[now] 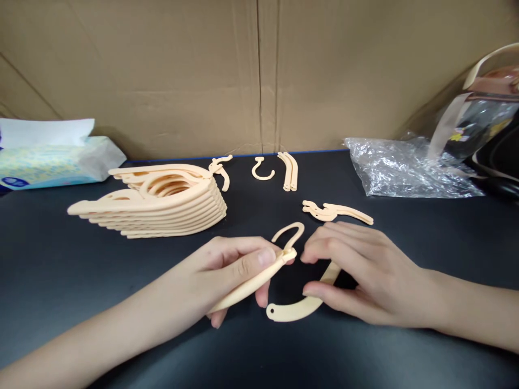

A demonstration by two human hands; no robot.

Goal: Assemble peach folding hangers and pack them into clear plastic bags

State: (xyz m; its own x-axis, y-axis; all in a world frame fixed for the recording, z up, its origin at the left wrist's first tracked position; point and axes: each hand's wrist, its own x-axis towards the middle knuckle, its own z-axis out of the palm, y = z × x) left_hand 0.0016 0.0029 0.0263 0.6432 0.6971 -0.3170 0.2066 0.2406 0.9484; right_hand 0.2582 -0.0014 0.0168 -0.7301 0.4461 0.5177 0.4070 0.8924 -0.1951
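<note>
My left hand (239,270) is closed around a cream plastic hanger arm (249,282), its thumb pressing along the top. A curved hook (299,232) rises from the joint at the arm's upper right end. To the right, my right hand (357,270) has its thumb and fingers apart, arched over a second hanger arm (294,312). That flat, curved piece shows a round hole at its left end and passes partly behind the right thumb. Whether the thumb touches it, I cannot tell. The far end of the piece is hidden by the hand.
A stack of folded cream hangers (170,213) lies at left. Further back are a loose hook (263,175), paired curved arms (288,172) and small parts (220,172). More parts (336,212) lie beyond my right hand. A tissue pack (52,162), plastic bag (405,173) and clear bag (478,124) flank the table.
</note>
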